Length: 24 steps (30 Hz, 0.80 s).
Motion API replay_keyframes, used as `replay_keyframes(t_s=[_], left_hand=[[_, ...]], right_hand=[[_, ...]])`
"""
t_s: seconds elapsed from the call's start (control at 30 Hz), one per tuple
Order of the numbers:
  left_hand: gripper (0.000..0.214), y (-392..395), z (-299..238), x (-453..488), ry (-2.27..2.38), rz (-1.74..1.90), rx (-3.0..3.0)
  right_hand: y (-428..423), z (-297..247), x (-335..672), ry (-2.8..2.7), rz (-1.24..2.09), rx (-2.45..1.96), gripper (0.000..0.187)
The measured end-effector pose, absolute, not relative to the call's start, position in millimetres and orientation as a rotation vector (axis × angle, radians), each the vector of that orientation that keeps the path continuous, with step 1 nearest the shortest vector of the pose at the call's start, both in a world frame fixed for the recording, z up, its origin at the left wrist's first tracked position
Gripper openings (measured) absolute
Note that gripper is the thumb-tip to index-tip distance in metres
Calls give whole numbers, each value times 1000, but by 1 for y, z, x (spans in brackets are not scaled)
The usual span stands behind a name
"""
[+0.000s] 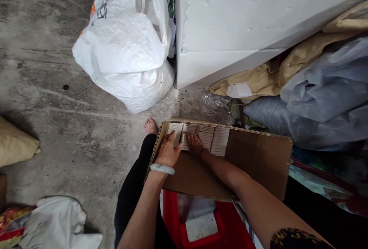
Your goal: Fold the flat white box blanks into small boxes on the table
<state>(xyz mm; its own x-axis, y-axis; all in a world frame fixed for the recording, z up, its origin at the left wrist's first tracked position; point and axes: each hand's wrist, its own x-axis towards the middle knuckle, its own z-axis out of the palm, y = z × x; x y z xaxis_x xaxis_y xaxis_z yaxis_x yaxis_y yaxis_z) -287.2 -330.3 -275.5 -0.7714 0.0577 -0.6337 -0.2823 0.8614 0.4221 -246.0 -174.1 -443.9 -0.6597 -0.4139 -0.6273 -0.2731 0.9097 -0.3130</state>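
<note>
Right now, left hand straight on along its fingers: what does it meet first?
The left hand would probably meet the leftmost white stack first, with the far wall of the cardboard box beyond; depth and contact are unclear from this one view.

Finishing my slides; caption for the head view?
Left hand and right hand over white pieces inside an open cardboard box.

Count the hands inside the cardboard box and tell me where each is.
2. The left hand is near the left end of the cardboard box, at the white pieces; the right hand is beside it, against them. No other hands show.
</note>
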Motion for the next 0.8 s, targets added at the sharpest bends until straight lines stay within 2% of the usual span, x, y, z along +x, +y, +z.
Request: replay_keyframes(t_s=[0.1, 0.23, 0.4, 0.6, 0.8], left_hand=[[52, -331, -279, -287, 2404, 679, -133], [50, -330, -276, -289, 2400, 671, -124], [52, -328, -271, -292, 2361, 636, -116], [50, -329, -274, -292, 2382, 666, -115], [50, -330, -272, -296, 2381, 710, -131]], right_hand=[[-171, -441, -253, 2280, -242, -510, 70], [-173, -440, -254, 2245, -220, -498, 61], [-180, -438, -247, 2257, -202, -456, 81], [-174, -439, -254, 2240, -211, -452, 83], [-185, -448, -274, 2211, -259, -468, 75]])
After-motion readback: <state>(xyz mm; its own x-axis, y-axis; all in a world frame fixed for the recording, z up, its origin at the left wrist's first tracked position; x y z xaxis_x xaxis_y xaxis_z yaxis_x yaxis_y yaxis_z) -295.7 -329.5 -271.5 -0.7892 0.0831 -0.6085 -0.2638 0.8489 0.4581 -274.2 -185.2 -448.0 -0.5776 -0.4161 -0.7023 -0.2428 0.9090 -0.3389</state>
